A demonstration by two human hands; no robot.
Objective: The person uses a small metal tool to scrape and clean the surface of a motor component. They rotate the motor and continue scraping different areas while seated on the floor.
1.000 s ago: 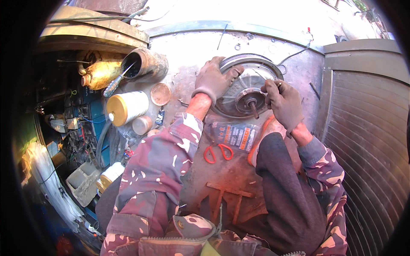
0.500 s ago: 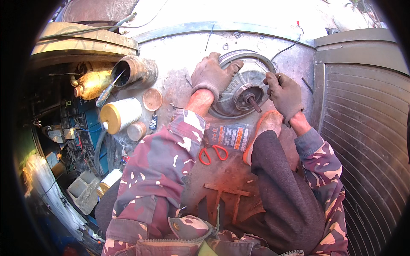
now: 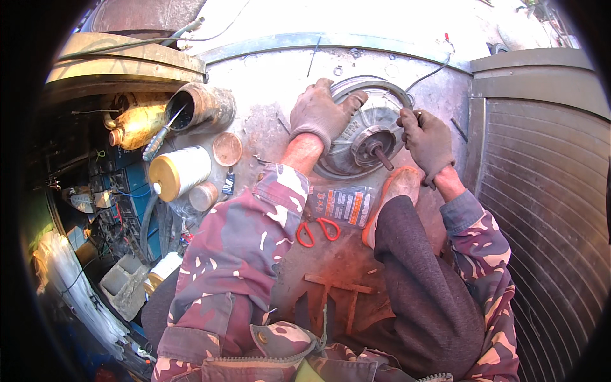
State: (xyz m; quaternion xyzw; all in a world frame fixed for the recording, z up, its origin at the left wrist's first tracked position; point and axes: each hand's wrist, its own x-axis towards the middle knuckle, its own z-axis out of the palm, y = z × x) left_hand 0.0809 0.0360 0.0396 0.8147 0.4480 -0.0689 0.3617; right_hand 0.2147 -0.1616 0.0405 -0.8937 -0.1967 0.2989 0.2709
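While a packet with printed panels lies mid-frame, the left hand rests, thumb spread wide, on the wheel, upper centre; the right hand curls at its right edge, grip indeterminable.

The gloved left hand rests on a metal hub, the right hand at its edge; red-handled scissors lie bodyward of both.

Wheel partly hidden by left hand and right hand, jacket cut off by lower edge
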